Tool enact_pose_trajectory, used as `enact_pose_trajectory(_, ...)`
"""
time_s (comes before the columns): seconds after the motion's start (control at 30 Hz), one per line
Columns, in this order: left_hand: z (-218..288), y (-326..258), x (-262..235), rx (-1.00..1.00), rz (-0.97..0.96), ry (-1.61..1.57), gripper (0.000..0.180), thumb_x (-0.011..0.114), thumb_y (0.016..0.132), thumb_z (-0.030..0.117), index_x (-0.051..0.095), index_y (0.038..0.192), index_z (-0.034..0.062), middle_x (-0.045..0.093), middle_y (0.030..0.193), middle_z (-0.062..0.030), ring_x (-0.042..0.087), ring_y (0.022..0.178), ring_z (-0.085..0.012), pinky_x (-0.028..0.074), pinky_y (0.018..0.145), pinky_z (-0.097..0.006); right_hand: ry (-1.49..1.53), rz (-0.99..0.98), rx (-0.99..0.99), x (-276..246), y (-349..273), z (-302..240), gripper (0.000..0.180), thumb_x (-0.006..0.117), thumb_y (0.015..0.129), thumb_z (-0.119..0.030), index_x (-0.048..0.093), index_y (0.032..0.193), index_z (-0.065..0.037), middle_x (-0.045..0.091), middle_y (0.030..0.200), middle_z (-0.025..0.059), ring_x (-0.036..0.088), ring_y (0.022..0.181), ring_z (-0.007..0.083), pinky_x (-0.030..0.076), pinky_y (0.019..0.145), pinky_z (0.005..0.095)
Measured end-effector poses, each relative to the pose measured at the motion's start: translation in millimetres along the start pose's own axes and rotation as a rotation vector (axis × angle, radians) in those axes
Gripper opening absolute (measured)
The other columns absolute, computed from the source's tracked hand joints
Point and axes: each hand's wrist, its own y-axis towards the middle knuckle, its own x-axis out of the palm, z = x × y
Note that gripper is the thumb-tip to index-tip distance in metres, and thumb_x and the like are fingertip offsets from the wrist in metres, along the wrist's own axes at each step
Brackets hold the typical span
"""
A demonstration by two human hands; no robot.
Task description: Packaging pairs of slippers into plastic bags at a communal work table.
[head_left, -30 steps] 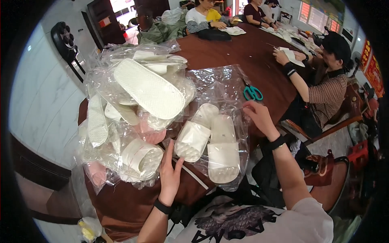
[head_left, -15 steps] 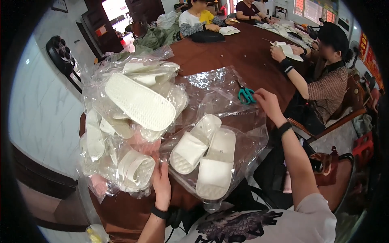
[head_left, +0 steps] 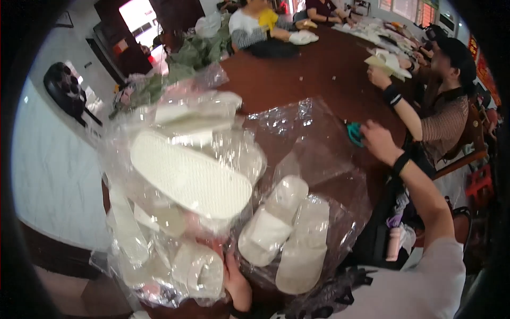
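A large heap of cream slippers in clear plastic bags (head_left: pixel 191 175) fills the left side of the table. One slipper, sole up, lies on top (head_left: pixel 191 173). My left hand (head_left: pixel 238 282) lies against the heap's near right edge, fingers stretched upward and partly hidden by plastic. Right of it, a pair of cream slippers (head_left: pixel 302 270) rests toe-end toward me on a clear plastic bag (head_left: pixel 348 228). Beyond them my right hand (head_left: pixel 380 141) has its fingertips on the teal handles of a pair of scissors (head_left: pixel 355 134); motion blurs the grip.
A brown-covered table (head_left: pixel 276 74) stretches away from me. At the right a co-worker in a dark cap (head_left: pixel 443 106) handles a pale slipper (head_left: pixel 390 63). More people sit at the far side. Green sacks (head_left: pixel 186 61) lie at the back left; a fan (head_left: pixel 66 90) stands at far left.
My view has shifted, so the heap and the slippers sit lower in the picture. My right hand and the scissors have moved rightward together, and the scissors have turned.
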Motion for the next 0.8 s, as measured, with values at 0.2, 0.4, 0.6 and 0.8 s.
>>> enact_pose_trajectory(0.2,-7,10,-10,-0.006,-0.076,-0.002,0.053,0.044,0.104,0.008,0.031,0.155,0.0056,0.036,0.157,-0.0103,0.044,0.136,-0.0224,0.041,0.109,-0.037,0.721,0.034,-0.316,-65,2,-88,0.013,0.061,0.091,-0.007,0.065,0.103,-0.003,0.065,0.096,0.0160,0.063,0.092,0.0332,0.049,0.080,0.0375)
enact_pose_trajectory(0.4,-20,15,-23,0.064,-0.054,-0.105,0.049,0.045,0.104,0.009,0.037,0.152,0.0060,0.045,0.152,-0.0080,0.053,0.126,-0.0197,0.044,0.106,-0.034,1.086,-0.926,-0.092,-52,3,-103,0.020,0.058,0.093,-0.008,0.062,0.110,0.002,0.067,0.087,0.0107,0.066,0.069,0.0140,0.052,0.049,0.0275)
enact_pose_trajectory(0.6,-21,10,-19,-0.018,-0.112,-0.235,0.050,0.046,0.106,0.013,0.032,0.154,0.0068,0.045,0.152,-0.0073,0.054,0.123,-0.0232,0.045,0.104,-0.035,1.345,-0.764,-0.061,-18,-8,-132,0.034,0.068,0.091,-0.023,0.060,0.116,0.000,0.066,0.092,0.0064,0.063,0.078,0.0119,0.052,0.053,0.0264)
enact_pose_trajectory(0.8,-31,13,-15,0.188,-0.159,-0.093,0.052,0.045,0.100,0.004,0.035,0.151,-0.0010,0.044,0.152,-0.0100,0.040,0.139,-0.0214,0.030,0.116,-0.034,1.421,-0.941,0.054,-13,-1,-142,0.036,0.068,0.092,-0.026,0.059,0.118,-0.002,0.062,0.094,0.0065,0.061,0.075,0.0137,0.048,0.057,0.0275)
